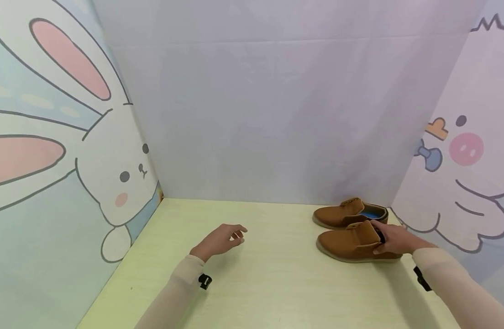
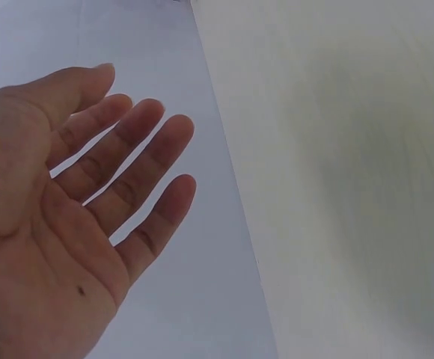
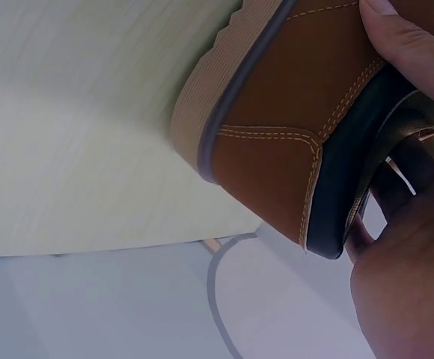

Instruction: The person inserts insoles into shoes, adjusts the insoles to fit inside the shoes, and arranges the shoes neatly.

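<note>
Two brown lace-less-looking leather shoes stand side by side at the right rear of the table, toes pointing left. My right hand point(image 1: 393, 238) grips the near shoe point(image 1: 344, 244) across its ankle opening. In the right wrist view the thumb presses the side of this shoe point(image 3: 269, 168), while the fingers reach over the dark padded collar; their tips are hidden. Behind it, the far shoe point(image 1: 334, 214) shows a blue insole and is partly covered by the near one. My left hand point(image 1: 219, 240) hovers over the table's left half, holding nothing, fingers loosely bent.
A pale yellow table point(image 1: 268, 274) spreads under both hands. Along its back edge rises a plain grey-white wall point(image 1: 272, 123). A rabbit-printed panel point(image 1: 87, 192) borders the left side, and a panel with a white cartoon bird point(image 1: 474, 192) stands close to the shoes at right.
</note>
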Tool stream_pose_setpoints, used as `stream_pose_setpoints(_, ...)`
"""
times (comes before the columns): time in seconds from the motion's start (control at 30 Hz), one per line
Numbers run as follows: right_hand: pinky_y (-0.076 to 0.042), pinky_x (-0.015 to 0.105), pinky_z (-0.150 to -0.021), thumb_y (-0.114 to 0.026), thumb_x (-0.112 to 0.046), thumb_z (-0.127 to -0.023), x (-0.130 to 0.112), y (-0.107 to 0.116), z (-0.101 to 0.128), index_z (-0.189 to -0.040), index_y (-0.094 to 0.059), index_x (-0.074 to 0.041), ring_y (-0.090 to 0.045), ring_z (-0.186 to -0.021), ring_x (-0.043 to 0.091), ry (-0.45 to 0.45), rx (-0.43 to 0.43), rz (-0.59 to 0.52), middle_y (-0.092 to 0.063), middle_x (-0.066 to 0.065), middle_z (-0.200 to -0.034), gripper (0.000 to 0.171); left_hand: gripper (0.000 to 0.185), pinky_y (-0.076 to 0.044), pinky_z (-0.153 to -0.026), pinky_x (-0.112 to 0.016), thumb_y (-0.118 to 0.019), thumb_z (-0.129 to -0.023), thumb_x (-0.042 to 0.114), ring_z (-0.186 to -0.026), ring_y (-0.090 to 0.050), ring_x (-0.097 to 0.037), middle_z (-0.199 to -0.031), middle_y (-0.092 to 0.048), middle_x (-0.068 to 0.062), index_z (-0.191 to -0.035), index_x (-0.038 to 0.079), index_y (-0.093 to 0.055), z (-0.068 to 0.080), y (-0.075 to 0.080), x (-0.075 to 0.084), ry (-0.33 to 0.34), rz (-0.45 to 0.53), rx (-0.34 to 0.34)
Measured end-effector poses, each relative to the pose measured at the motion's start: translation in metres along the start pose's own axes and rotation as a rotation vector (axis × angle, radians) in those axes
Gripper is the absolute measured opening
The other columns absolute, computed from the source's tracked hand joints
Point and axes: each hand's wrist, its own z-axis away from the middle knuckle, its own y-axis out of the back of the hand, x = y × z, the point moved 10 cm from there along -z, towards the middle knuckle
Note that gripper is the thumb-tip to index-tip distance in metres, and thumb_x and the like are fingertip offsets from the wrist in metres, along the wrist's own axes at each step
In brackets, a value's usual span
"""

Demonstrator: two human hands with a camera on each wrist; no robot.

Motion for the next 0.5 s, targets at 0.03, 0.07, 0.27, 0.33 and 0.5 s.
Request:
stream_pose_setpoints(0.03,-0.039,0.076,-0.088,-0.091,-0.044,-0.071,0.0019,0.0002,0.0004,-0.144,-0.038,0.014,-0.057,-0.110,0.057,-0.007,0.004,0.000,-0.057,0.037,-0.129,0.107,0.030,-0.055,-0.085,-0.036,-0.062,-0.104,0.021,-0.102,-0.066,-0.015,-0.112,-0.069,0.003,-0.132,0.013,-0.064,-0.0001,-0.0001,0.0002,0.001,0.000,-0.001)
stream_pose_setpoints(0.07,-0.039,0.076,-0.088,-0.091,-0.043,-0.071,0.0035,0.0002,0.0005,-0.144,-0.039,0.013,-0.056,-0.111,0.057,-0.007,0.007,-0.005,-0.057,0.036,-0.129,0.106,0.030,-0.055,-0.086,-0.036,-0.062,-0.104,0.021,-0.102,-0.066,-0.015,-0.112,-0.069,0.003,-0.132,0.013,-0.064,0.0000,-0.0003,0.0004,0.002,0.000,-0.002)
stream_pose_setpoints(0.27,-0.035,0.079,-0.086,-0.091,-0.040,-0.071,0.0068,0.0044,0.0016,-0.141,-0.043,0.007,-0.059,-0.110,0.054,0.001,0.050,0.016,-0.061,0.031,-0.126,0.097,0.030,-0.055,-0.086,-0.036,-0.061,-0.104,0.022,-0.102,-0.066,-0.014,-0.113,-0.069,0.004,-0.133,0.014,-0.064,-0.0002,-0.0019,-0.0002,0.000,0.007,-0.008)
stream_pose_setpoints(0.33,-0.036,0.079,-0.086,-0.091,-0.040,-0.072,0.0064,0.0050,0.0021,-0.141,-0.043,0.005,-0.060,-0.109,0.052,0.004,0.056,0.020,-0.062,0.029,-0.124,0.095,0.030,-0.055,-0.086,-0.036,-0.062,-0.104,0.022,-0.102,-0.066,-0.014,-0.112,-0.069,0.004,-0.133,0.014,-0.064,-0.0008,-0.0024,-0.0006,-0.003,0.006,-0.009)
stream_pose_setpoints(0.5,-0.037,0.079,-0.086,-0.090,-0.041,-0.074,0.0074,0.0013,0.0039,-0.141,-0.042,0.005,-0.061,-0.106,0.052,0.006,0.047,0.002,-0.062,0.030,-0.125,0.094,0.030,-0.055,-0.086,-0.035,-0.062,-0.104,0.021,-0.102,-0.066,-0.014,-0.109,-0.069,0.004,-0.132,0.013,-0.064,-0.0026,-0.0038,-0.0005,-0.011,-0.009,-0.015)
